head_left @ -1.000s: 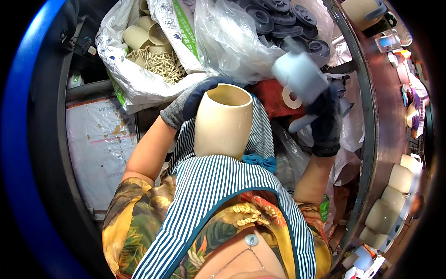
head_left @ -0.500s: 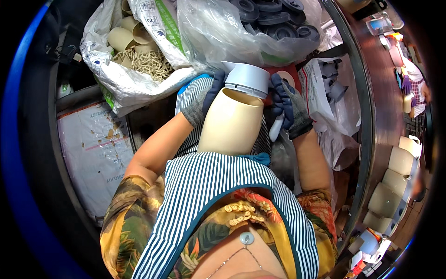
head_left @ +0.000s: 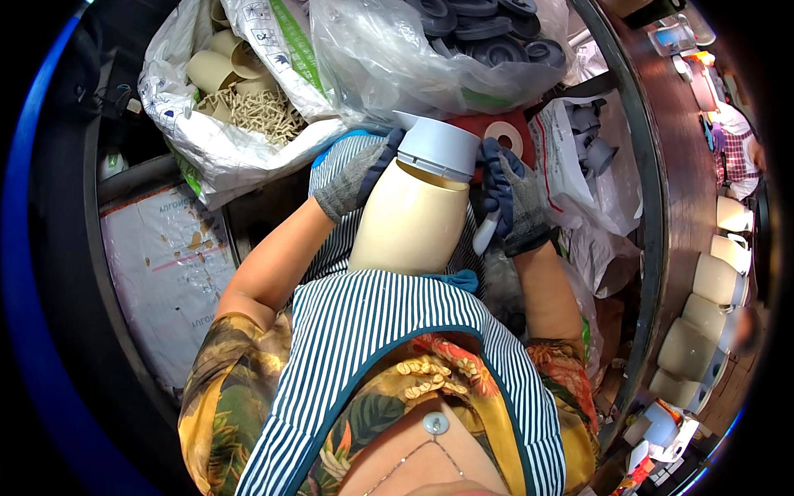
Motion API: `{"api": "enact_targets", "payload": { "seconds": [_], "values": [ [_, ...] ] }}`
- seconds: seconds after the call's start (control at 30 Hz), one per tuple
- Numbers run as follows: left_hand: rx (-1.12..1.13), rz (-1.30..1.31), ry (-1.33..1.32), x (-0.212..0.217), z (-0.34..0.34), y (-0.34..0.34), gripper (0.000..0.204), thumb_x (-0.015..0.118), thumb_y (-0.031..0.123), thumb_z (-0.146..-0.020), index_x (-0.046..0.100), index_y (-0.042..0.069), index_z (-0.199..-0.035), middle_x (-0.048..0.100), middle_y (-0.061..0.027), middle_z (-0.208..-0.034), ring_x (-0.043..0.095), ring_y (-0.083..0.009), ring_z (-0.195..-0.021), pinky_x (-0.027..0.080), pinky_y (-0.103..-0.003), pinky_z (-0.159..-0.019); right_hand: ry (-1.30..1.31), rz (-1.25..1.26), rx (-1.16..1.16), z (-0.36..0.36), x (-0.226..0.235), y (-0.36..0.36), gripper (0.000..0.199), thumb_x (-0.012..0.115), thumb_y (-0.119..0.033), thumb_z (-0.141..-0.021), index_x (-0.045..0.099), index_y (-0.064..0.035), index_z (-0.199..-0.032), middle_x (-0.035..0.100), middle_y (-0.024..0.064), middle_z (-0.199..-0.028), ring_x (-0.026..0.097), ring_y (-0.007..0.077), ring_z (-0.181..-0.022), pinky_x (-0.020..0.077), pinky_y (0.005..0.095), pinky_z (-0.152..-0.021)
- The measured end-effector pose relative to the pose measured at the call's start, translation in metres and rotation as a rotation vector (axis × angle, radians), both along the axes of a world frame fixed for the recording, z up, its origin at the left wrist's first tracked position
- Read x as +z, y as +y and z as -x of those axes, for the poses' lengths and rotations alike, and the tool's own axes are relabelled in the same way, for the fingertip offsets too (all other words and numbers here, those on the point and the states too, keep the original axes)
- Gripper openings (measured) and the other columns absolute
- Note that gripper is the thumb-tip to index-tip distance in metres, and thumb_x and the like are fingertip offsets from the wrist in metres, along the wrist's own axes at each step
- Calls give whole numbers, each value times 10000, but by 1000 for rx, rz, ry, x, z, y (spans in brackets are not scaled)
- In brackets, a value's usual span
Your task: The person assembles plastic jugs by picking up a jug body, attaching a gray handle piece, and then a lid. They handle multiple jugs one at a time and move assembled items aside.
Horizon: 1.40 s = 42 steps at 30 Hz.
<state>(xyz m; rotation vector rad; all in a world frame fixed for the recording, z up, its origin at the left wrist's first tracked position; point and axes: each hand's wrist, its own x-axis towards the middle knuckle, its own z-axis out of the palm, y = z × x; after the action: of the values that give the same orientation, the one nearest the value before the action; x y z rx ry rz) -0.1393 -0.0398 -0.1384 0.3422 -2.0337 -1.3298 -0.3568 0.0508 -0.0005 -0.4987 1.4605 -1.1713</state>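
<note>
A cream, barrel-shaped jug body (head_left: 409, 219) rests in my lap against the striped apron, its open top facing away from me. On its mouth sits a pale grey-blue spout collar (head_left: 438, 147), tilted, with a gap along the near rim and its spout pointing left. My left hand (head_left: 368, 174), in a grey and navy glove, is closed around the collar's left side; some fingers are hidden behind it. At the collar's right edge my gloved right hand (head_left: 509, 194) has its fingers curled around a tool with a pale handle (head_left: 485, 235); its working end is hidden.
A white sack (head_left: 223, 165) at the far left holds cream parts and small beige strips. Dark grey round parts (head_left: 500, 54) fill a clear bag ahead. Grey spout parts (head_left: 594, 136) lie in a bag to the right. Beyond the metal rail, cream jugs (head_left: 691, 343) line a brown table.
My right hand has shifted slightly left, with the pale handle along with it. The collar has tipped a little, its right side lower. My left hand still grips it.
</note>
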Motion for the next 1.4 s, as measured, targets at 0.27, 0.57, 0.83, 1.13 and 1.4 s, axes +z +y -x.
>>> {"api": "enact_targets", "payload": {
  "seconds": [0.27,0.57,0.83,1.13,1.4],
  "values": [
    [-59,-422,38,24,6,5,668,689,176,-884,362,11,-1443,432,-166,-1430,476,-253,-1273,395,-349,-1071,-99,-4,-20,14,-11,0,247,584,-335,-979,645,-96,-958,435,-84,-575,359,26,-409,290,193,-357],
    [-130,-894,84,54,7,-1,469,516,189,-991,423,31,-1423,557,-170,-1309,567,-250,-1168,404,-362,-1067,-6,54,-23,9,-19,4,189,628,-292,-959,655,-108,-929,455,-86,-572,331,16,-397,242,192,-352],
    [-42,631,-503,113,-7,-8,524,559,132,-901,453,149,-1413,590,-249,-1178,620,-369,-1043,476,-416,-958,245,166,-75,9,-53,17,145,599,-227,-977,633,-90,-1005,574,-54,-710,359,4,-457,282,192,-400],
    [-31,-696,-351,92,16,6,684,701,407,-863,455,46,-1390,602,-176,-1203,580,-265,-1107,441,-344,-994,510,244,-22,9,-70,23,248,619,-213,-962,604,31,-1002,667,79,-855,570,73,-781,483,257,-724],
    [-30,506,-324,63,-4,-9,488,609,172,-868,507,238,-1341,607,-206,-1054,615,-360,-979,516,-395,-847,579,234,-28,6,-76,12,213,595,-179,-967,620,-22,-1108,665,18,-895,514,50,-652,410,217,-583]
  ]
}}
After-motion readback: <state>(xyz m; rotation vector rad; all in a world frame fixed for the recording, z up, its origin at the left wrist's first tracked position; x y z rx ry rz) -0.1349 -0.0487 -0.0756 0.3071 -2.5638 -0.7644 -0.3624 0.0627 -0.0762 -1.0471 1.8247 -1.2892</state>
